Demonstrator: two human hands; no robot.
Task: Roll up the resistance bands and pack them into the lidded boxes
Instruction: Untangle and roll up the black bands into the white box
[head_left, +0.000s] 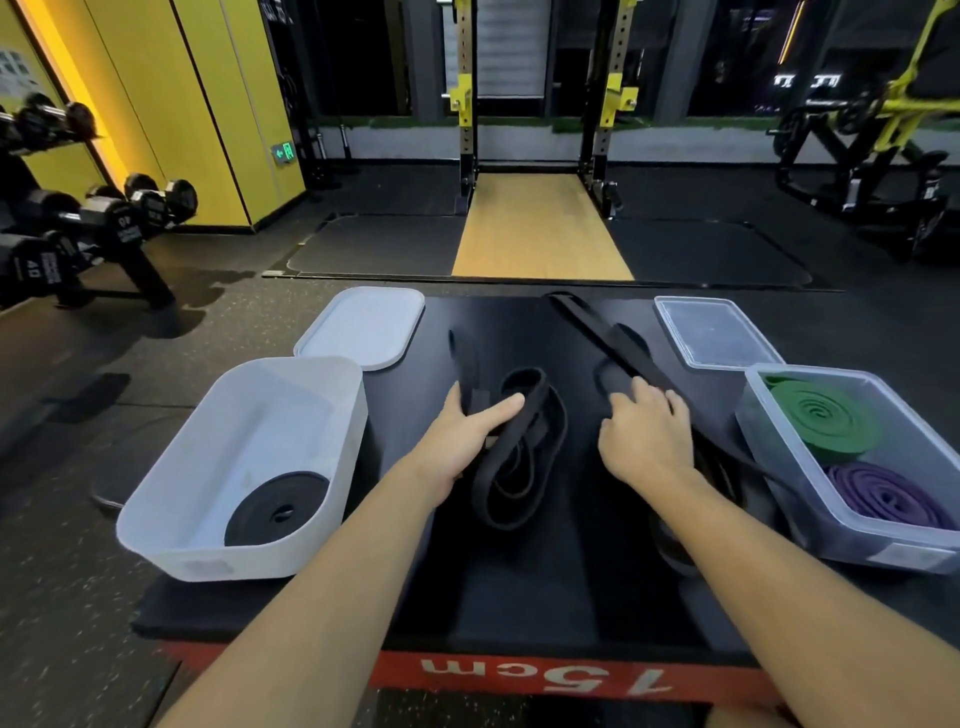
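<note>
At the near edge runs the red side of a plyo box (363, 670) marked "15cm"; its black top carries everything else. On its left stands a white box (171, 525), open, with a rolled black band (278, 506) lying flat in its near end. On the right a clear box (831, 525) holds a rolled purple band (888, 493) and, behind it, a rolled green band (826, 415).

Between the boxes, the left hand (467, 431) grips a loose black band (519, 457). The thumb lies across the top and the fingers wrap the far side, and slack loops spill toward the person just right of the palm. The right hand (649, 431) sits knuckles up, fingers curled down over a long black band (597, 338). This band passes under the palm and stretches flat to the far edge.

Further back lie a white lid (363, 327) and a clear lid (717, 332). Beyond are a squat rack (467, 104) and dumbbells (114, 218).
</note>
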